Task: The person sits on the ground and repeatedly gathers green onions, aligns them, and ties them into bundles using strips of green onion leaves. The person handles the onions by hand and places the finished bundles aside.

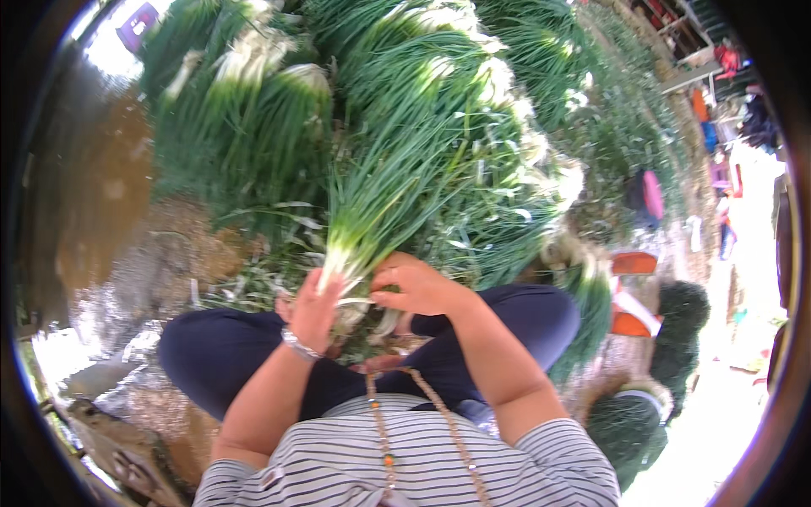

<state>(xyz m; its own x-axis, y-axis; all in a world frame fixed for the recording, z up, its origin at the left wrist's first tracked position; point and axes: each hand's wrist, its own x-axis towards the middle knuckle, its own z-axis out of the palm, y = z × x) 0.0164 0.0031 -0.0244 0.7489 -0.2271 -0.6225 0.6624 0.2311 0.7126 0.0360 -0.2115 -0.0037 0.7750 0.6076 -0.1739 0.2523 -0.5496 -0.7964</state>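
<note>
A bunch of green onions (348, 247) lies with its white ends toward me and its green leaves pointing away. My left hand (317, 310), with a bracelet on the wrist, is closed around the white stalks. Beside it, my right hand (405, 285) touches the bunch's right edge with bent fingers; a thin pale stalk runs to its fingertips, and whether it pinches that stalk is unclear. Loose trimmings (361, 336) lie between my crossed legs below the hands.
Large heaps of green onions (412, 127) spread ahead, with more bundles (247, 108) at the left. Another bundle (586, 304) lies by my right knee. Orange-and-white objects (633, 263) and dark green bundles (624, 424) stand farther right. Wet brown ground (184, 247) shows at the left.
</note>
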